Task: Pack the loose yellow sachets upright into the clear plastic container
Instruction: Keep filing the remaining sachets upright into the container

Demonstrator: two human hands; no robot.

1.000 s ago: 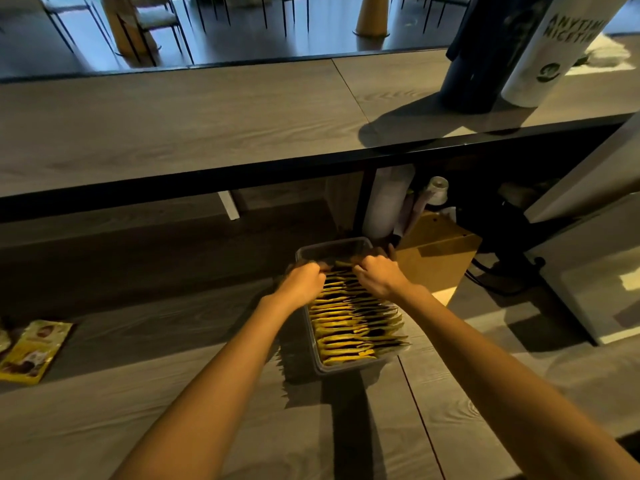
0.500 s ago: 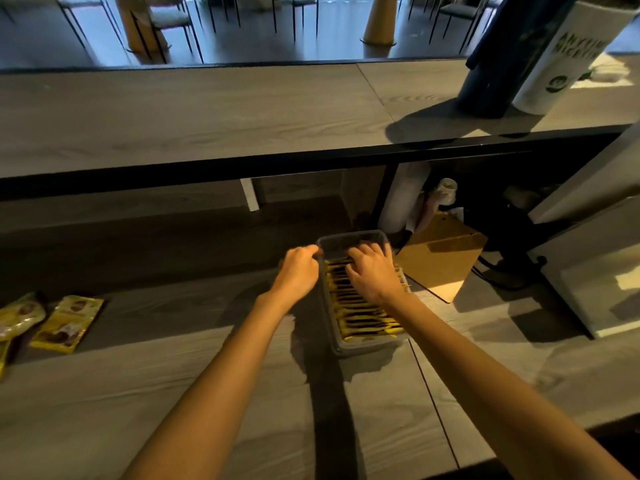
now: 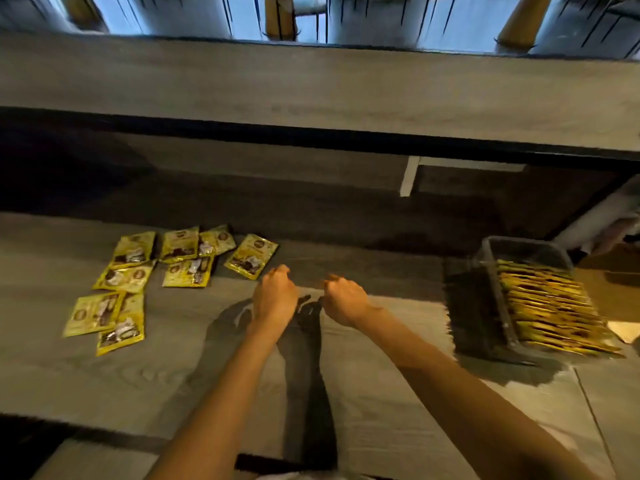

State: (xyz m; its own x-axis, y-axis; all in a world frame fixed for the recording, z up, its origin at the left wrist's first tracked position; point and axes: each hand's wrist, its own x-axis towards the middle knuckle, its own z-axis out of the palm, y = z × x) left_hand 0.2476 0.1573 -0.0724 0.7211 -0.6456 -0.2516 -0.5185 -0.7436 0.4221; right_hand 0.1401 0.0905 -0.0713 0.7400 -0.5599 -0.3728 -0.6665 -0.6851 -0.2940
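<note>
Several loose yellow sachets (image 3: 180,254) lie flat on the wooden counter at the left, the nearest one (image 3: 251,256) just beyond my left hand. The clear plastic container (image 3: 491,268) stands at the right with a row of yellow sachets (image 3: 554,306) upright inside it. My left hand (image 3: 273,296) and my right hand (image 3: 344,299) hover side by side over the bare counter in the middle, between the pile and the container. Both hands have loosely curled fingers and hold nothing.
A raised wooden shelf (image 3: 311,88) with a dark front edge runs across the back. A brown cardboard piece (image 3: 609,271) lies right of the container. Chair and table legs show beyond the shelf.
Both hands have left the container and moved left toward the loose sachets. The view has swung left, so the container now sits at the right and the pile has come into view.
</note>
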